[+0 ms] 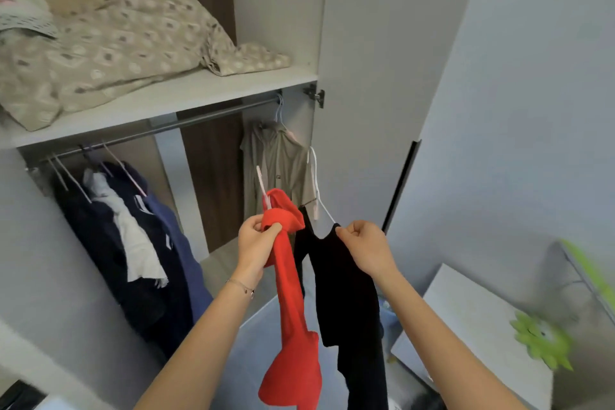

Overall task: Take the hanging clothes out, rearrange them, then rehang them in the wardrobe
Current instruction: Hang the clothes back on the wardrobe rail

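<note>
I stand before an open wardrobe. My left hand (255,243) grips the bunched top of a red garment (293,326) on a pale hanger (262,185). My right hand (366,246) pinches the shoulder of a black garment (346,293) that hangs on a white hanger (316,183). Both pieces dangle in front of the wardrobe opening, below the metal rail (186,123). A beige shirt (276,163) hangs at the rail's right end. Dark navy, white and blue clothes (133,236) hang bunched at the left end.
A crumpled patterned beige fabric (116,40) lies on the shelf (186,96) above the rail. The open wardrobe door (382,76) stands at the right. A white cabinet top (472,319) with a green flower-shaped object (539,339) sits lower right.
</note>
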